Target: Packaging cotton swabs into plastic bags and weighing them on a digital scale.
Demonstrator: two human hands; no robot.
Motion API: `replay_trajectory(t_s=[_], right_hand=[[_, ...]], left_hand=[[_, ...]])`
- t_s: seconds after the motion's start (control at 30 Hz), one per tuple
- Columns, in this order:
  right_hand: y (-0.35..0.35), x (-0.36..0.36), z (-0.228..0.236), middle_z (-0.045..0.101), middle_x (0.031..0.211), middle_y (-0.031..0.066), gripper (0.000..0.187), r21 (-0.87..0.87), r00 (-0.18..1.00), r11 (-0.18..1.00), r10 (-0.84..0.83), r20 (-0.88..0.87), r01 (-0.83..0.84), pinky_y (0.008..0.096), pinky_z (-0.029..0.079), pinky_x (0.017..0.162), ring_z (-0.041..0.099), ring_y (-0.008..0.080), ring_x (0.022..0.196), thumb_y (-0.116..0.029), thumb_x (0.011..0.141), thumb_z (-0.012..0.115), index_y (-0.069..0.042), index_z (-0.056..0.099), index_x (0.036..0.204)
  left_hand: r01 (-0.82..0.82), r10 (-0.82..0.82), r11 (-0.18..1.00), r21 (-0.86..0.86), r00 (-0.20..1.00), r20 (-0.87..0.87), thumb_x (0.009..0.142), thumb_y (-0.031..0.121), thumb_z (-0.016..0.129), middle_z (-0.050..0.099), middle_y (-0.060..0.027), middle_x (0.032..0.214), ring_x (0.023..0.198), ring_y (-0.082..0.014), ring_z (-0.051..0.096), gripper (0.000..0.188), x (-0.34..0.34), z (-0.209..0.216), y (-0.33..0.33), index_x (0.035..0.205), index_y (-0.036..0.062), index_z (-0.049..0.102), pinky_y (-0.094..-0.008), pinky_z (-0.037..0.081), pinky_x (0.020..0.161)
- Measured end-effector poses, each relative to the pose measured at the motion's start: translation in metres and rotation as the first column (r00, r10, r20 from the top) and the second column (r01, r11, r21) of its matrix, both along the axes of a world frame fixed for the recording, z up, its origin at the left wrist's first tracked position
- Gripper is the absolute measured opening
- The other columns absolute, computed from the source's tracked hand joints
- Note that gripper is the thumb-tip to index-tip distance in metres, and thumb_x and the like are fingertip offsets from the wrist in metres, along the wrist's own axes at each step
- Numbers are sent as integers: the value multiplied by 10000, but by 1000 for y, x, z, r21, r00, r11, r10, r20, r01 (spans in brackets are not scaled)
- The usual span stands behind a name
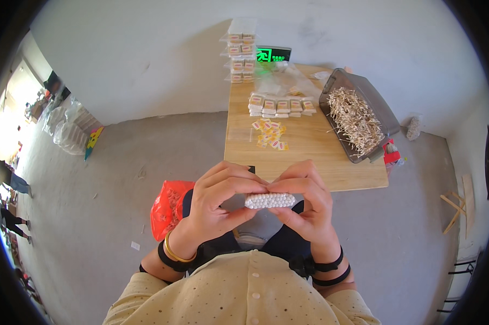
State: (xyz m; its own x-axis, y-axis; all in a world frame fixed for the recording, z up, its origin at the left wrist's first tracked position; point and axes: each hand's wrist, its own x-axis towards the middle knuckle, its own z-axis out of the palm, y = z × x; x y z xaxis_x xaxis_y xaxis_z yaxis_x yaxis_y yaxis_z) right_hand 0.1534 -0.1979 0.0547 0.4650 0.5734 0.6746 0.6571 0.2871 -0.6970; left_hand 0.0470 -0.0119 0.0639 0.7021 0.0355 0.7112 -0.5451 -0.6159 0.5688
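Head view shows your left hand (pixel 214 197) and your right hand (pixel 304 203) meeting in front of your chest, both closed around a small clear packet of white-tipped cotton swabs (pixel 270 200). The packet lies level between them, white tips facing you. Your left fingers curl over its top at the 9 o'clock end with the thumb pressing from below; your right fingers fold over the 3 o'clock end, thumb under it too (neither hand is open, both pinch the same packet). A gold bangle (pixel 175 253) and a black band sit on your left wrist; two black bands circle the right.

At 12 o'clock from the packet stands a light wooden table (pixel 309 157). On it, further toward 12, lies a scatter of small yellow and red paper labels (pixel 270 134), and beyond those a row of filled clear swab packets (pixel 281 105). At the far edge rises a tall stack of clear plastic boxes (pixel 240 51). At 1 o'clock a grey plastic bin heaped with loose swab sticks (pixel 355 116) rests on the table's right side, tilted.

At 9 o'clock of your left hand, on the grey concrete floor, sits a red plastic bag (pixel 166 208). Far off at 9 o'clock other people stand near a bright doorway, too small to make out.
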Motion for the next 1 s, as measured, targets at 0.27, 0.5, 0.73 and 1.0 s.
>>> replay_trajectory(t_s=[0.27,0.5,0.73,1.0], right_hand=[[2,-1,2,677,988,79,296,13,999,1000,-14,41,14,353,485,797,596,254,918,-65,744,827,-63,754,1030],[1,1,2,682,966,72,310,40,997,999,2,73,-5,358,477,788,588,256,896,-72,722,835,-69,760,1022],[0,3,0,677,969,64,327,27,994,999,27,102,-30,360,459,786,587,251,892,-68,714,826,-81,769,1036],[1,2,-2,676,973,49,348,-3,998,1000,-10,56,10,361,450,820,595,246,899,-86,707,813,-109,778,1053]], left_hand=[[7,-7,999,-35,1000,1,655,11,815,754,-36,1039,932,-243,691,386,-1,-4,-3,1020,97,722,-362,550,840],[83,-90,992,-95,993,-76,680,-13,823,764,-65,1023,909,-236,715,361,-5,-3,2,1025,75,763,-338,564,779],[121,-146,981,-152,975,-167,686,-31,818,765,-70,1029,908,-244,716,368,-9,-1,7,1038,68,778,-343,564,794],[10,-18,999,-37,974,-227,651,10,843,759,-60,1053,939,-253,704,459,-8,-3,10,1095,73,748,-356,557,841]])
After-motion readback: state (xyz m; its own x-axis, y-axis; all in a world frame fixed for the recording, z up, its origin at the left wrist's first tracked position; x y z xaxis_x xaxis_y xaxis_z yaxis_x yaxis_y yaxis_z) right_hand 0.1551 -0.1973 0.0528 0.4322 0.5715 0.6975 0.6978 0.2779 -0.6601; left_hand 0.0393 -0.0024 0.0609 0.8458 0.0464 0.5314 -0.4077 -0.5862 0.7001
